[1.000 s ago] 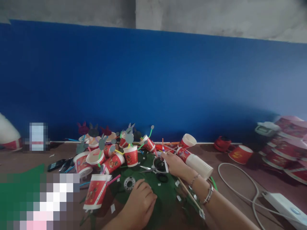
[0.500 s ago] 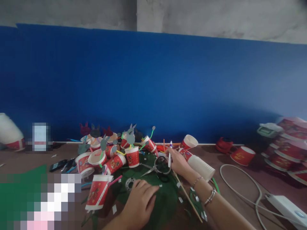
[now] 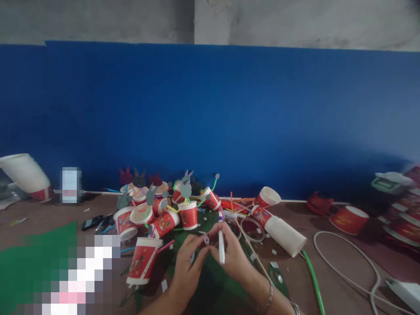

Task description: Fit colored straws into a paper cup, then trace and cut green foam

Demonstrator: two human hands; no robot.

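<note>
My two hands meet low in the middle, above a piece of dark green felt [image 3: 213,280] on the brown table. My right hand [image 3: 232,253] is closed around a white marker [image 3: 221,247] with a purple end, held nearly upright. My left hand [image 3: 188,258] pinches a small pale cap [image 3: 206,239] just left of the marker's upper part. Just beyond the hands stands a crowd of red-and-white paper cups [image 3: 188,214] with coloured straws and grey felt shapes stuck in them.
A sleeve of stacked white cups [image 3: 284,234] lies right of my hands, next to a green straw [image 3: 313,280]. White cable [image 3: 348,258] loops at the right. Red cups [image 3: 349,218] sit far right. More green felt [image 3: 39,249] lies left. A blue wall [image 3: 210,118] backs the table.
My right hand lifted the marker off the pile near the scissors and drew it towards me. My left hand left the felt and rose to meet it, now pinching the cap.
</note>
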